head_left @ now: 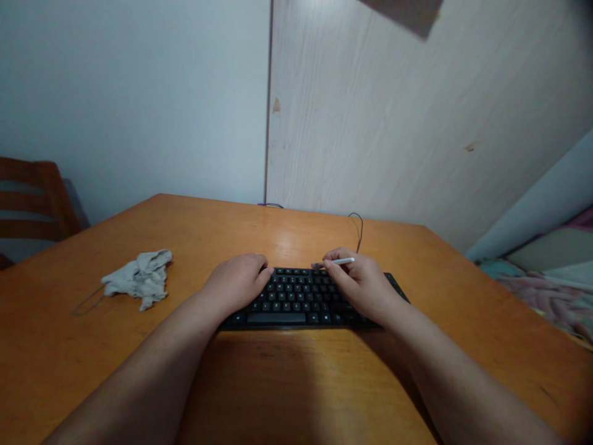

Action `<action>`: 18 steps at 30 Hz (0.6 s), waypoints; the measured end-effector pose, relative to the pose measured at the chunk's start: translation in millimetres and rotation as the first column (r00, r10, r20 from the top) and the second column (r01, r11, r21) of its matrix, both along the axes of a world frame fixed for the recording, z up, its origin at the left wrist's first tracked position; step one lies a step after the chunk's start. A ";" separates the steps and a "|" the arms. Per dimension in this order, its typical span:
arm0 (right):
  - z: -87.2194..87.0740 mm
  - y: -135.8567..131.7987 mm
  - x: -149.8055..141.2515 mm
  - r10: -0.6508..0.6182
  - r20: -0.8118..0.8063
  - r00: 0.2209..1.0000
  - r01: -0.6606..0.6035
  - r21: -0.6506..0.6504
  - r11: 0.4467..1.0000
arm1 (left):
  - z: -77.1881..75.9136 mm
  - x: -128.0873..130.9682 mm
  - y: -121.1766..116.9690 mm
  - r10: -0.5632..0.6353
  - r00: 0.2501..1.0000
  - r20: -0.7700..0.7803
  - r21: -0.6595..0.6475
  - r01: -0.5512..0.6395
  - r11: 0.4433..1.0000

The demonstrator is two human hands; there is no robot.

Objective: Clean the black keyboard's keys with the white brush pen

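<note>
A black keyboard (285, 296) lies flat on the wooden table in front of me. My left hand (241, 278) covers its left end, with the thumb on top and the fingers curled at the far edge, gripping it. Between the thumb and fingers of my right hand (359, 278) is a small brush with a thin white handle (343, 261). Its dark tip points left, over the top row of keys near the keyboard's far edge. The right hand is closed round the handle and hides part of the keyboard's right side.
On the left of the table (296, 364) lies a crumpled grey cloth (141, 278) with a loose string. A thin black cable (361, 232) runs behind the keyboard. A wooden chair (34, 198) stands at the far left, with bedding (546, 300) at the right. A wall closes off the back.
</note>
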State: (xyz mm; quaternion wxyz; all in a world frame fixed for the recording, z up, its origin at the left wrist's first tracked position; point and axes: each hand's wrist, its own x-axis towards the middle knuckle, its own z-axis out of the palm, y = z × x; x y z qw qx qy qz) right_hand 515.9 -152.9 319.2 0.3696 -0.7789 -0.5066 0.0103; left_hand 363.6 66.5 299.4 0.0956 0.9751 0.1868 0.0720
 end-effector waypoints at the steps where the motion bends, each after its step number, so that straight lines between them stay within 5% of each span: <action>1: -0.2 0.4 -0.6 0.013 -0.003 1.000 -0.013 -0.020 1.000 | -0.3 -0.3 0.2 -0.003 1.000 0.003 0.000 0.003 1.000; 18: 20.1 -8.6 -8.6 0.060 0.032 0.998 -0.053 -0.191 0.980 | -0.8 -0.8 -4.6 -0.035 0.999 0.030 -0.003 0.036 0.999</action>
